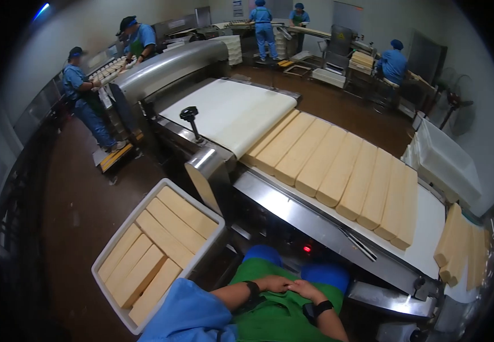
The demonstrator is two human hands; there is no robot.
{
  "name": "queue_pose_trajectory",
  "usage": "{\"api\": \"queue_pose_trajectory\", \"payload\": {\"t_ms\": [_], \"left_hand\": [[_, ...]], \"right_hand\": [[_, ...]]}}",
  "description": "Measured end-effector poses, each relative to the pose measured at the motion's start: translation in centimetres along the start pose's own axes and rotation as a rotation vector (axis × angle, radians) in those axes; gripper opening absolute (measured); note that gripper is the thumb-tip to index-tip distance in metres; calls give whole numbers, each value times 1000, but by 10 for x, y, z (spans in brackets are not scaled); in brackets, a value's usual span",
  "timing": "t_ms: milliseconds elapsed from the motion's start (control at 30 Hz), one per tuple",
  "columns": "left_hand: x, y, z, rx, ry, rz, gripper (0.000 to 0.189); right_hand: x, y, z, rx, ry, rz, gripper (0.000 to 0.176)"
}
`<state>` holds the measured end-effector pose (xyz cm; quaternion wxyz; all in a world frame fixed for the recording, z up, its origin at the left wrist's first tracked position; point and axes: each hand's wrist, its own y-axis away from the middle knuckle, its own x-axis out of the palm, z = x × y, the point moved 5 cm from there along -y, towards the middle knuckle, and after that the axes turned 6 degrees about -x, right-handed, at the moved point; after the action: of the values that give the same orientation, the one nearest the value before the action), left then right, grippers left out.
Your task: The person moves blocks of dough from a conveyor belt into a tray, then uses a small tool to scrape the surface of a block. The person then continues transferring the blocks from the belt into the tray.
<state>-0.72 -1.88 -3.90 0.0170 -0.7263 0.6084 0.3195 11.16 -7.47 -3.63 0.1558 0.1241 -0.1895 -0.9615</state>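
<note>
My left hand (276,283) and my right hand (308,289) rest together on the green apron (258,316) over my lap. Their fingers are curled in and meet at the tips, and no object shows in them. Dark bands circle both wrists. In front, long cream-coloured blocks (338,171) lie side by side on the conveyor, just past the white belt (230,111). To the left, a white plastic crate (158,251) holds several similar blocks. More blocks (457,251) lie at the conveyor's right end.
A steel machine with a rounded cover (173,65) and a black knob (189,114) stands ahead. White crates (446,159) and a fan (454,102) are at the right. Several co-workers in blue stand or sit at other lines; one person (82,91) is on a low step.
</note>
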Motion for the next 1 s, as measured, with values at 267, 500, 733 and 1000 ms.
{"api": "queue_pose_trajectory", "payload": {"t_ms": [267, 500, 733, 1000], "left_hand": [[-8, 7, -15, -121, -28, 42, 37], [-7, 7, -12, -93, -21, 32, 37], [-8, 8, -14, -60, -16, 22, 38], [-11, 11, -20, -33, -9, 17, 37]], "right_hand": [[1, -1, -11, 24, -29, -12, 36], [1, -13, -42, 12, -10, -8, 31], [1, -11, -42, 44, -40, 1, 30], [2, -3, -22, 46, -95, 9, 36]]}}
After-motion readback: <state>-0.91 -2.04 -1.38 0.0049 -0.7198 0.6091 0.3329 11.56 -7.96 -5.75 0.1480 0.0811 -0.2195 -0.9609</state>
